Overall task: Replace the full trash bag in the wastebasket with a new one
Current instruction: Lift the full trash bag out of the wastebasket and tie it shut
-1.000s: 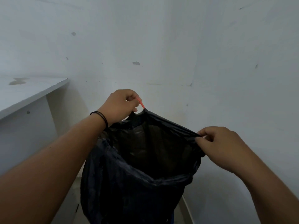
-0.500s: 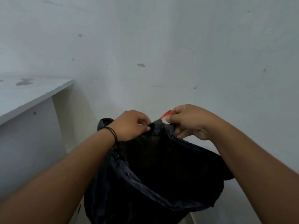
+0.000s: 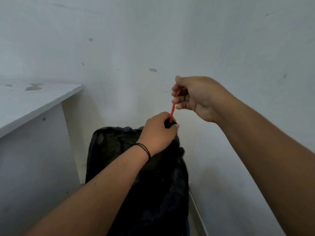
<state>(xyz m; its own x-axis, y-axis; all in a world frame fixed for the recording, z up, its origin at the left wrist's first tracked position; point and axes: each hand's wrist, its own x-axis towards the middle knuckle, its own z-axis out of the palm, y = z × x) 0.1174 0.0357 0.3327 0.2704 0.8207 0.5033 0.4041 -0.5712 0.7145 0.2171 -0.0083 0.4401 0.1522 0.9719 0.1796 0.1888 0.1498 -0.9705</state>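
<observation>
White laminate tabletop (image 3: pixel 39 97) at nine o'clock, stained, edge slanting toward the wall. Soft, crinkly black plastic trash bag (image 3: pixel 136 167) at six o'clock, low centre, hanging or standing below both arms, mouth gathered to a neck at the top; wastebasket itself not distinguishable. Likely light to moderate in weight, limp and slippery, prone to tearing if stretched; best taken at the bunched neck or by the drawstring, never by the thin side film. Left hand (image 3: pixel 157 132), black band on the wrist, fingers (image 3: pixel 167 127) clenched around the gathered neck. Thin orange-red plastic drawstring (image 3: pixel 172 111) rising taut from that fist toward one o'clock. Right hand (image 3: pixel 192 95) at centre right, fingers (image 3: pixel 177 101) curled, pinching the drawstring's upper end, apparently cinching the mouth closed.
</observation>
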